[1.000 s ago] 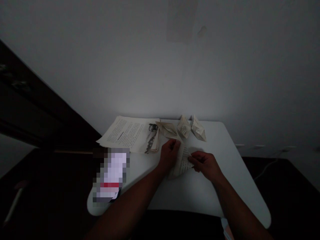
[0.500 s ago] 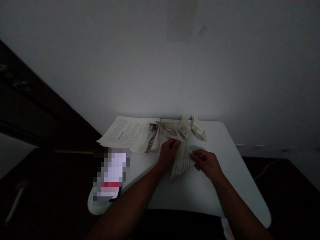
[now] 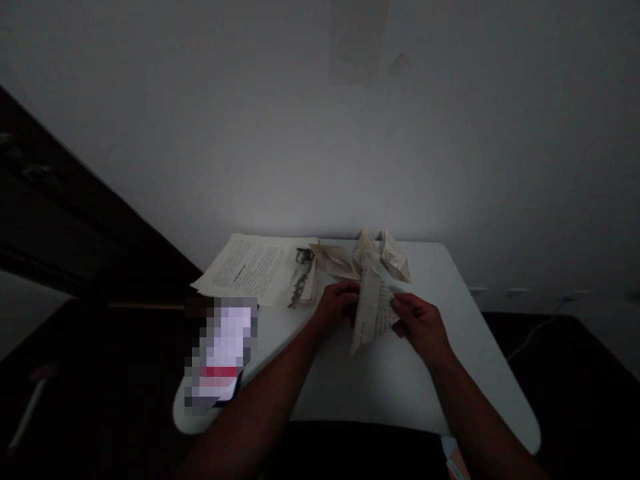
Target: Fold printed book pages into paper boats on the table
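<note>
A folded printed paper [image 3: 373, 307], shaped like a hat or boat with a flat band along its left side, is held upright just above the table. My right hand [image 3: 423, 323] pinches its right corner between thumb and fingers. At its left edge is my left hand [image 3: 337, 308], fingers curled against the paper with their tips partly hidden behind it. Just beyond lie three folded paper boats: one on the left [image 3: 337, 260], one in the middle [image 3: 366, 250] and one on the right [image 3: 396, 259].
A stack of printed pages [image 3: 255, 270] lies at the back left of the white table [image 3: 330, 400]. In front of it is a phone [image 3: 223, 353] with a lit, blurred screen. A wall [image 3: 300, 147] rises behind the table, and a dark door [image 3: 75, 220] stands at left.
The folded paper has turned and shifted slightly right, so its band now faces me. My left fingers have moved from its top to behind its left edge.
</note>
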Demonstrator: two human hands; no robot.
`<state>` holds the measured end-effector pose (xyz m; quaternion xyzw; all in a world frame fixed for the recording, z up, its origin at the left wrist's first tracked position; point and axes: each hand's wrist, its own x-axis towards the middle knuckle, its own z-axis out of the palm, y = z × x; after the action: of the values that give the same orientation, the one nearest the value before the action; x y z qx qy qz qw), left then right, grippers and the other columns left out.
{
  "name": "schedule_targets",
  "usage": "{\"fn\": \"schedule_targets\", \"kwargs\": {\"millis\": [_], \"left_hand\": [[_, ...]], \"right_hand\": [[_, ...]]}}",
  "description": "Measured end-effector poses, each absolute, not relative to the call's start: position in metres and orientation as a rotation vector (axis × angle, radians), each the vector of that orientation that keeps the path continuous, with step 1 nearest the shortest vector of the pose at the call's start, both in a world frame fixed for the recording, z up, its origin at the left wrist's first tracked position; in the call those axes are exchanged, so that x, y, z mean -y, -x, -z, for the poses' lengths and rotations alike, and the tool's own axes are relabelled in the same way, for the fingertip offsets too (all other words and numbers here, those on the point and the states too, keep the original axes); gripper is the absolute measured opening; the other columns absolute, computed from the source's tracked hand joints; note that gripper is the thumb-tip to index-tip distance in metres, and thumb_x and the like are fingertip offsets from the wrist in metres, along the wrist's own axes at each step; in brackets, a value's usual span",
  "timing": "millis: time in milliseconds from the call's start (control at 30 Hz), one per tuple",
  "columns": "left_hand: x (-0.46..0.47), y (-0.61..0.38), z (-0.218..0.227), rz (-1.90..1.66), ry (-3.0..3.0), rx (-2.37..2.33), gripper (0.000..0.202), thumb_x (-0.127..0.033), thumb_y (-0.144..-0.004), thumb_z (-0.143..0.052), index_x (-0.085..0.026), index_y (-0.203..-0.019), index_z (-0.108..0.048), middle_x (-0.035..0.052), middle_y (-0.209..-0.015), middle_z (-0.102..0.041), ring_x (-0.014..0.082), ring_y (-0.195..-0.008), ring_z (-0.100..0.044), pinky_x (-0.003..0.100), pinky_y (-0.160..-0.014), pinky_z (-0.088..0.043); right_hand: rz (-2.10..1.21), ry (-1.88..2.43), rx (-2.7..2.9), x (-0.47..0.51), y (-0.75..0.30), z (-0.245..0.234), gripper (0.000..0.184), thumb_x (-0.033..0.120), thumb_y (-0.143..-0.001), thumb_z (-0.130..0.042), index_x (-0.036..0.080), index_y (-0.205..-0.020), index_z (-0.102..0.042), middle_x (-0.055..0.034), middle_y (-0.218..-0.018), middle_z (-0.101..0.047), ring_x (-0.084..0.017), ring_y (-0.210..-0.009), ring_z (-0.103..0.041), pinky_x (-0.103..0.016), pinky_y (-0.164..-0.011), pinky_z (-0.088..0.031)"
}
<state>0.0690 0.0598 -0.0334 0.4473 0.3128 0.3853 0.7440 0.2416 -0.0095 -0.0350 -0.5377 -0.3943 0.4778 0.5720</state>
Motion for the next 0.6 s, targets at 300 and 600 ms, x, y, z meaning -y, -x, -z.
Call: {"fn": "schedule_targets", "kwargs": {"millis": [300,600], "left_hand": [[-0.0572,-0.0664,0.0348,-0.811,-0.965,-0.586,0.020,-0.028,-0.067,-0.063,-0.012,-0.080,-0.060,-0.0011,-0.057,-0.056,0.0089,-0.043,-0.050,0.020,-0.042,-0.038],[-0.0571,-0.0664,0.0337,-0.830,-1.052,-0.610,0.029,-0.036,-0.065,-0.068,-0.011,-0.079,-0.062,0.0005,-0.065,-0.058,0.0108,-0.054,-0.053,0.022,-0.052,-0.041]], "right_hand": [[-1.119,1.250,0.967,0.0090,-0.2422,0.0378,0.029,0.041,-0.073,-0.066,0.014,-0.083,-0.062,0.0041,-0.051,-0.052,-0.007,-0.035,-0.041,-0.021,-0.034,-0.031],[-1.100,1.283,0.949,0.0086,-0.2401,0.0384,0.029,0.041,-0.070,-0.068,0.014,-0.081,-0.062,0.0043,-0.052,-0.052,-0.007,-0.035,-0.042,-0.020,-0.033,-0.031]]}}
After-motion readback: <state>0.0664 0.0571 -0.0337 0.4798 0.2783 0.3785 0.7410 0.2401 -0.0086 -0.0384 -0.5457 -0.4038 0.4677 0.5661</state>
